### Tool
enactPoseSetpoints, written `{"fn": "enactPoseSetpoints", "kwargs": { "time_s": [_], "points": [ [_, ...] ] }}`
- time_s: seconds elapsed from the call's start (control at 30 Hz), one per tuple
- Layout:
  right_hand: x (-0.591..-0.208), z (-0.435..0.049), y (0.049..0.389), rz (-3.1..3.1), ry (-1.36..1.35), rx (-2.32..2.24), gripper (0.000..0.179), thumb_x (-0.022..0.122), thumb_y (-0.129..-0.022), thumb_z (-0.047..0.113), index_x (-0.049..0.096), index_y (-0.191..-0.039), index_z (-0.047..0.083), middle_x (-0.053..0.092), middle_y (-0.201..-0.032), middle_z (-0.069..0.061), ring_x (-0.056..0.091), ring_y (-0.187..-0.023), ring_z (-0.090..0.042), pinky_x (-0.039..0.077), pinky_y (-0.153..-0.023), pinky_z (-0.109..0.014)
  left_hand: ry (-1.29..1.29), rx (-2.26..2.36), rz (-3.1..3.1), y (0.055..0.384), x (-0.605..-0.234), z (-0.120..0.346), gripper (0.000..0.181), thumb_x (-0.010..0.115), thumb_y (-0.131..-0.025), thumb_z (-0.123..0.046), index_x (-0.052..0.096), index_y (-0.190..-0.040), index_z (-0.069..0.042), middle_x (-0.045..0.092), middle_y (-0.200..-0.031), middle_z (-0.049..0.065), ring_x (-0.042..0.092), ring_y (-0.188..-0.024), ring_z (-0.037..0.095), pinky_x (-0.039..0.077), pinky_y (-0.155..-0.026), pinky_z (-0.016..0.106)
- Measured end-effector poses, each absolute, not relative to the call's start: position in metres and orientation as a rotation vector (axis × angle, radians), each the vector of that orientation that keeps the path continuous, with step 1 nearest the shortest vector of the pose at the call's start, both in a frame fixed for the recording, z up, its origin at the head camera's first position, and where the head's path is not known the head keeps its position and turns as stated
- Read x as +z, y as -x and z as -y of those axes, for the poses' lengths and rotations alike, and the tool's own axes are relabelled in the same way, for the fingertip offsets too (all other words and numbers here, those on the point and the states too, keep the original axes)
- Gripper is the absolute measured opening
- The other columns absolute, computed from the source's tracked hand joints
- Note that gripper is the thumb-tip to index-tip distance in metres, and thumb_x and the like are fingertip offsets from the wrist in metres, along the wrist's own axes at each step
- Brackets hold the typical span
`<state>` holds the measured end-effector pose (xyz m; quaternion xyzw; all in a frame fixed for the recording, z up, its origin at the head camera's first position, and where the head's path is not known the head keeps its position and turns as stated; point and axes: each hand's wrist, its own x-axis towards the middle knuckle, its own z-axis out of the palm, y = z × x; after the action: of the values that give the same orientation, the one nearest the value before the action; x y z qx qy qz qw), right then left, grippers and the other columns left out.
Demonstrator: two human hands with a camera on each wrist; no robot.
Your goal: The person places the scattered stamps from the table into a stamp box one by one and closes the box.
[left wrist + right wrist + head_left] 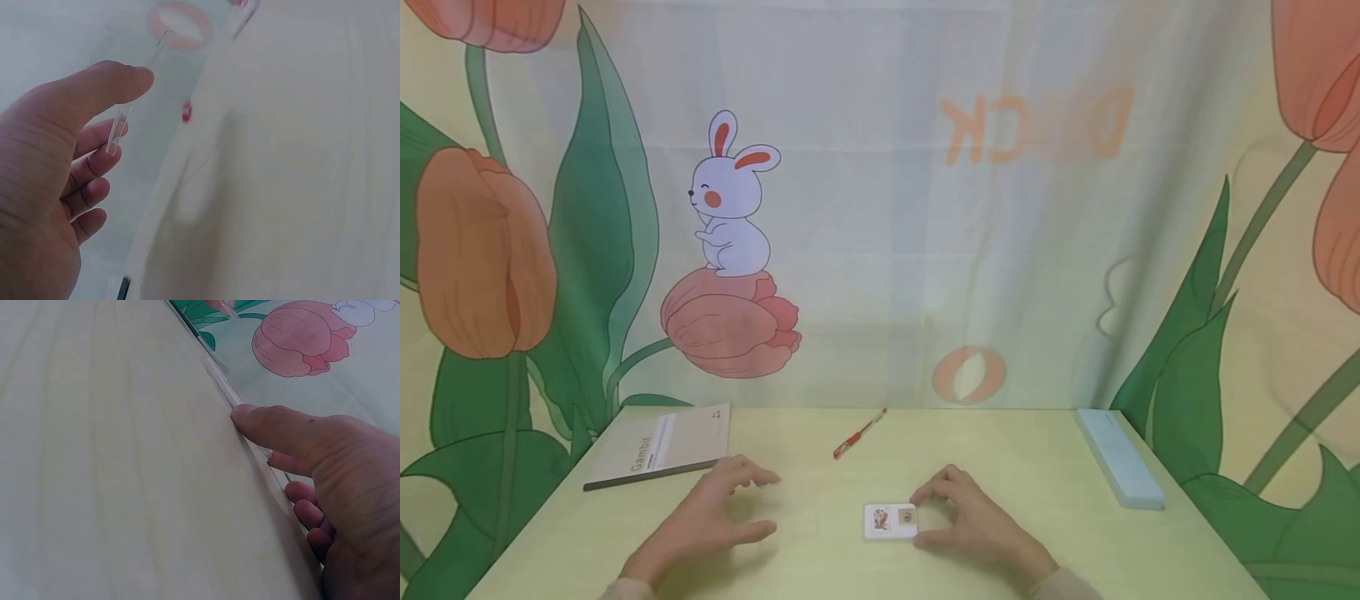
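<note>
My left hand [711,517] pinches a thin clear plastic piece [116,134] between thumb and fingers. The left wrist view shows it edge-on, and the head view barely shows it at all. Over to the right, my right hand [973,521] grips a small white flat rectangular piece [889,533] by its right end, thumb at the near edge and fingers at the far one. Two little printed pictures mark its face. From the right wrist it appears as a narrow white edge [219,378] close over the table. A gap separates the two hands.
Behind the hands lies a red pen [859,435] on the pale yellow table [820,575]. A notebook [685,437] is at the back left, beyond the left hand. The long light blue box [1120,458] lies along the right side. A printed curtain [865,208] hangs behind.
</note>
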<state>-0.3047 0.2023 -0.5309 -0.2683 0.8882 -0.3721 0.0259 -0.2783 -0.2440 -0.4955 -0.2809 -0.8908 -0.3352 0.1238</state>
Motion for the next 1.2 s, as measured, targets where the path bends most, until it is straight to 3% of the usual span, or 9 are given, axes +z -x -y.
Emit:
{"fn": "enactPoseSetpoints", "kwargs": {
  "time_s": [0.43,0.6,0.9,1.2],
  "points": [
    [-0.529,-0.199,0.302,-2.746,0.810,-1.141,0.046,0.093,-0.088,0.052,0.075,-0.128,0.039,0.056,-0.128,0.009,0.049,-0.129,-0.018,0.042,-0.116,-0.057,1.029,-1.099,2.584,0.298,-0.505,0.157,0.052,0.094,-0.089,-0.039,0.076,-0.133,-0.017,0.071,-0.124,0.001,0.057,-0.119,0.023,0.051,-0.103,0.044],
    [-0.528,-0.197,0.301,-2.750,0.829,-1.140,0.047,0.093,-0.088,0.051,0.075,-0.129,0.037,0.056,-0.127,0.007,0.049,-0.126,-0.019,0.043,-0.113,-0.055,1.023,-1.115,2.608,0.302,-0.512,0.134,0.054,0.094,-0.089,-0.042,0.076,-0.134,-0.018,0.071,-0.125,0.000,0.056,-0.121,0.022,0.048,-0.106,0.043],
    [-0.530,-0.200,0.305,-2.775,0.851,-1.104,0.050,0.092,-0.088,0.053,0.075,-0.131,0.034,0.055,-0.127,0.008,0.051,-0.124,-0.017,0.046,-0.110,-0.049,0.998,-1.124,2.631,0.303,-0.522,0.112,0.055,0.094,-0.089,-0.041,0.076,-0.136,-0.019,0.067,-0.124,-0.003,0.056,-0.124,0.020,0.046,-0.111,0.048],
    [-0.528,-0.200,0.307,-2.765,0.838,-1.116,0.052,0.094,-0.087,0.048,0.075,-0.131,0.028,0.055,-0.127,0.006,0.050,-0.126,-0.020,0.045,-0.113,-0.057,0.935,-1.119,2.690,0.302,-0.531,0.110,0.056,0.093,-0.088,-0.045,0.076,-0.136,-0.023,0.066,-0.124,-0.008,0.052,-0.124,0.015,0.046,-0.113,0.050]
  ]
}}
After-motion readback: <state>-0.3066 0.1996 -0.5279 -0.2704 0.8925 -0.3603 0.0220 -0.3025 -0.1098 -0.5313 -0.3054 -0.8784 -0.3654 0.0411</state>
